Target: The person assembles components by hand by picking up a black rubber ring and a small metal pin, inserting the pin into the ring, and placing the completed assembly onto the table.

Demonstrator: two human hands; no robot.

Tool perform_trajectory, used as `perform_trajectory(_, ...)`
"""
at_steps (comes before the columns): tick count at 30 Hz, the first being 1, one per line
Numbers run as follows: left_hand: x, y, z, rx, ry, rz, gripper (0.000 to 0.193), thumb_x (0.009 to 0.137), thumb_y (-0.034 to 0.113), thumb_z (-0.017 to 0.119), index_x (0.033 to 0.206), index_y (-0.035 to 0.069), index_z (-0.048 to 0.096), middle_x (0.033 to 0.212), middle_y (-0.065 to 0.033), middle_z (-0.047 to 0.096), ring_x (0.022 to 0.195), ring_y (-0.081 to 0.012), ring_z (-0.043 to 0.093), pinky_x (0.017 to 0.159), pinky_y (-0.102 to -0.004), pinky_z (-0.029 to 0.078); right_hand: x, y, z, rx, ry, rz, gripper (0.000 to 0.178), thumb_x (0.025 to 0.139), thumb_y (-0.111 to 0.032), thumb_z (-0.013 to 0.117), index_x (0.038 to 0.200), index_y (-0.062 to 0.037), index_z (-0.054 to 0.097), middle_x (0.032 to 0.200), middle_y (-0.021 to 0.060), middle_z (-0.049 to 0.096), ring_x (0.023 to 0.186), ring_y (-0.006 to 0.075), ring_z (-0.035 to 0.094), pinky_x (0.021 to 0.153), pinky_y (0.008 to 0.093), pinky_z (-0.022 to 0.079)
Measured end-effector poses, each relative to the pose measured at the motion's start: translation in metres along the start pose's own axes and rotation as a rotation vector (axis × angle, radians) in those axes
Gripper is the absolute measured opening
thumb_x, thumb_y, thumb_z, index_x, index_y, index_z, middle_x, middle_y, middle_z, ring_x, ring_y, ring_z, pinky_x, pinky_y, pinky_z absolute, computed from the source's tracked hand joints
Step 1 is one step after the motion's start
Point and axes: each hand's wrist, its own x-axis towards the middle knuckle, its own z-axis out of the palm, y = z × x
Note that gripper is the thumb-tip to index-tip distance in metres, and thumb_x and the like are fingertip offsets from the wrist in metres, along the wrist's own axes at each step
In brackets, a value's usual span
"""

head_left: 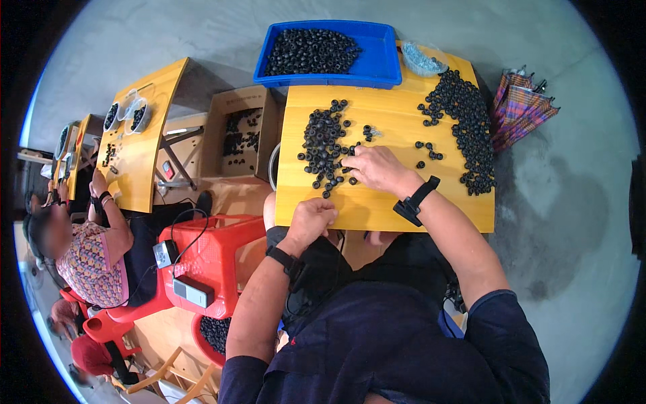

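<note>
At the near edge of the yellow table (390, 212), my left hand (313, 221) is closed, its thumb and fingers pressed together. Whatever it may hold is too small to make out. Just beyond it my right hand (378, 168) reaches over the tabletop with its fingers pinched, beside a loose pile of small black ring-shaped parts (324, 138). Its fingertips hide what they grip, if anything. A few black parts and small clear pieces (375, 132) lie past the right hand. To the right of it sits a little group of black parts (431, 155).
A larger black pile (474, 124) runs along the table's right side. At the back stand a blue tray (380, 57) of black parts and a clear bowl (422, 64) of pale bluish pieces. A plaid umbrella (518, 111), cardboard box (212, 145), red stool (212, 236) and seated co-worker (94, 259) surround me.
</note>
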Motion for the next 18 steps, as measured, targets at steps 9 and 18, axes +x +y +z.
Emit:
perform_trajectory(9,0.002,0.0,0.001,-0.019,-0.004,-0.009,0.02,0.083,0.006,0.065,0.098,-0.006,0.063,0.072,-0.0059,0.061,0.047,-0.0102,0.053,0.043,-0.0216,0.043,0.005,-0.001,0.0,-0.032,-0.061,0.063,0.015,0.077,-0.016,0.063,0.086,-0.0036,0.064,0.083,0.016,0.059,0.078,0.0338,0.062,0.069,0.0445,0.051)
perform_trajectory(18,-0.002,0.006,-0.001,-0.033,-0.019,-0.027,0.023,0.082,0.008,0.065,0.099,-0.006,0.064,0.073,-0.0057,0.062,0.051,-0.0096,0.054,0.046,-0.0218,0.046,-0.001,-0.002,0.001,0.261,0.154,0.129,0.015,0.079,-0.013,0.062,0.088,-0.0003,0.064,0.074,0.0113,0.062,0.068,0.0275,0.063,0.064,0.0388,0.052)
